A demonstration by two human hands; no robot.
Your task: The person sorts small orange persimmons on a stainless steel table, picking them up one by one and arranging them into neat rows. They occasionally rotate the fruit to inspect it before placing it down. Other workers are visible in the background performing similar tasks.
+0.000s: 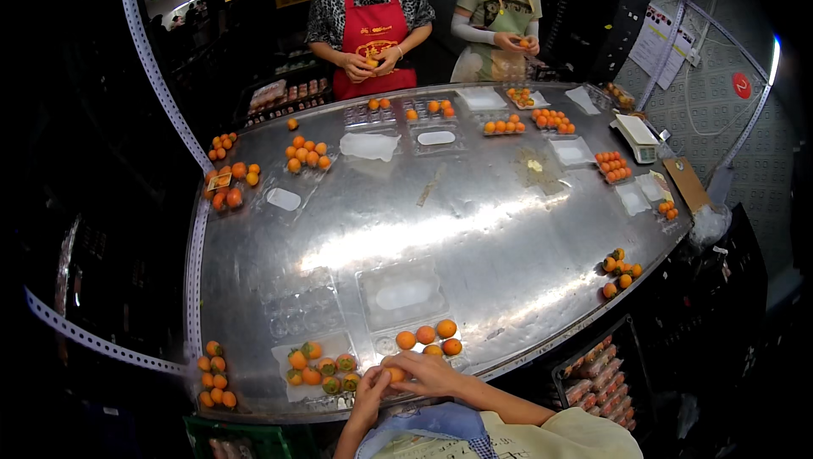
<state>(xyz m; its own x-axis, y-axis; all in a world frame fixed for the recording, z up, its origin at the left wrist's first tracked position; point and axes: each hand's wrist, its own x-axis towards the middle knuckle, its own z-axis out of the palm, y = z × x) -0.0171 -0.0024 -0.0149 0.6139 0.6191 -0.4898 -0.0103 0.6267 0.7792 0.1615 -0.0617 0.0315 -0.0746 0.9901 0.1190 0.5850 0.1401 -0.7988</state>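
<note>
An orange persimmon point(395, 374) is held between my left hand point(369, 393) and my right hand point(427, 372), at the table's near edge. Just beyond my right hand, several persimmons point(425, 334) sit in a clear plastic tray, its lid point(403, 297) folded open behind it with a pale oval on it. Left of my hands, several persimmons with green calyxes point(311, 375) lie on a white sheet point(286, 357). Behind them is a clear molded plastic tray point(298, 313) with round hollows.
Two people in aprons stand across the metal table point(267, 256), each handling a small orange fruit. Persimmon groups and clear trays line its far side. A weighing scale point(635, 135) stands at the right rear. A black crate of packed fruit point(600, 376) is at lower right, a green crate point(238, 437) at lower left.
</note>
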